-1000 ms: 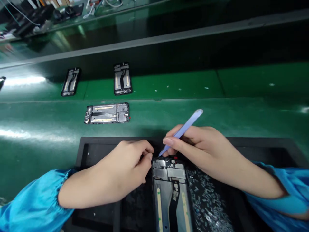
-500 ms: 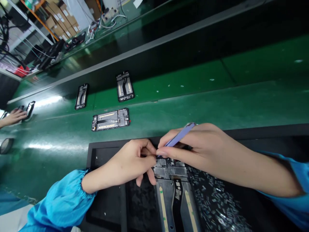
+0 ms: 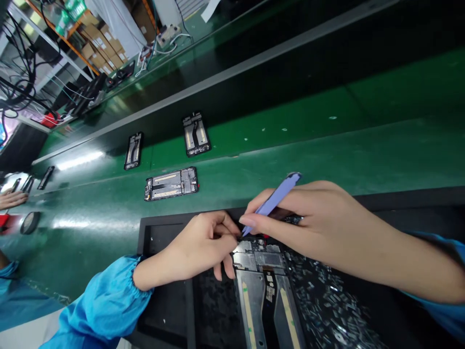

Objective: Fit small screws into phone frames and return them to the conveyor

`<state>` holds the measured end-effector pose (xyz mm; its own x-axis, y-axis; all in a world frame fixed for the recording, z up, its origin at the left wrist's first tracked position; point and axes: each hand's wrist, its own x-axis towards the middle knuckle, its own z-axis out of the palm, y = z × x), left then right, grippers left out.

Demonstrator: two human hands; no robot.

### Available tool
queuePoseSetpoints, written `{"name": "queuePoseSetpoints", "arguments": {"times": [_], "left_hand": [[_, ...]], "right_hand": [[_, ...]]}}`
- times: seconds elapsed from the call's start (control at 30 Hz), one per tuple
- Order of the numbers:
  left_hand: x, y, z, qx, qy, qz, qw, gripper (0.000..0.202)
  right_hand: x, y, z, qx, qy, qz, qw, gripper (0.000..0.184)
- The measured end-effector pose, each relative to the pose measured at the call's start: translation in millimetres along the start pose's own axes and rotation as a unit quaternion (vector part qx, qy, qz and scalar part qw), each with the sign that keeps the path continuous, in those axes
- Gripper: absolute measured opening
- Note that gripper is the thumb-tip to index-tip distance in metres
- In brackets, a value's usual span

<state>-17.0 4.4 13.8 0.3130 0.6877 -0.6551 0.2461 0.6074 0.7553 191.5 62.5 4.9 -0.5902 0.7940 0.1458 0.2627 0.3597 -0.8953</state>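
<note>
An open phone chassis lies face up, partly over the tray, with a dark flex cable down its middle and pale adhesive strips. My right hand is closed around purple tweezers, their tip at the chassis's top left corner. At that same corner, my left hand has its thumb and forefinger pinched together, almost touching the tweezers' tip. Whatever is between those fingertips is hidden. Many small shiny pieces are scattered right of the chassis.
A black tray with compartments sits beneath my hands. Beyond it on the green bench are several more phone chassis, one lying sideways. Another person's hand is at the far left, near a round dark object.
The view has shifted slightly, so everything appears further right. The tweezers stand a little more upright at the same corner. The other person's hand has moved left, away from a phone part.
</note>
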Motion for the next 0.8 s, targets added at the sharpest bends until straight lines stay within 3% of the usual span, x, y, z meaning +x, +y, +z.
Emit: {"name": "queuePoseSetpoints", "arguments": {"times": [0.13, 0.3, 0.47, 0.6, 0.7, 0.8], "left_hand": [[-0.1, -0.4, 0.1, 0.005, 0.012, 0.011, 1.0, 0.019], [1.1, -2.0, -0.5, -0.003, 0.0, 0.026, 1.0, 0.012], [-0.6, -2.5, 4.1, 0.002, 0.031, 0.023, 0.999, 0.012], [-2.0, -2.4, 6.8, 0.028, 0.05, 0.029, 0.998, 0.012], [-1.5, -2.7, 5.1, 0.027, 0.036, 0.02, 0.999, 0.009], [0.6, -4.2, 2.1, 0.006, 0.012, 0.012, 1.0, 0.007]], "right_hand": [[2.0, 1.3, -0.3, 0.005, 0.017, 0.01, 1.0, 0.026], [3.1, -0.2, -0.5, -0.004, 0.008, 0.012, 1.0, 0.027], [5.0, -0.5, -1.5, -0.023, 0.017, 0.01, 1.0, 0.031], [3.4, -1.3, -1.3, -0.014, -0.017, -0.01, 1.0, 0.035], [0.2, -3.2, 1.3, -0.017, -0.043, -0.038, 0.998, 0.034], [-2.0, -4.3, 5.4, -0.027, -0.02, -0.037, 0.999, 0.034]]}}
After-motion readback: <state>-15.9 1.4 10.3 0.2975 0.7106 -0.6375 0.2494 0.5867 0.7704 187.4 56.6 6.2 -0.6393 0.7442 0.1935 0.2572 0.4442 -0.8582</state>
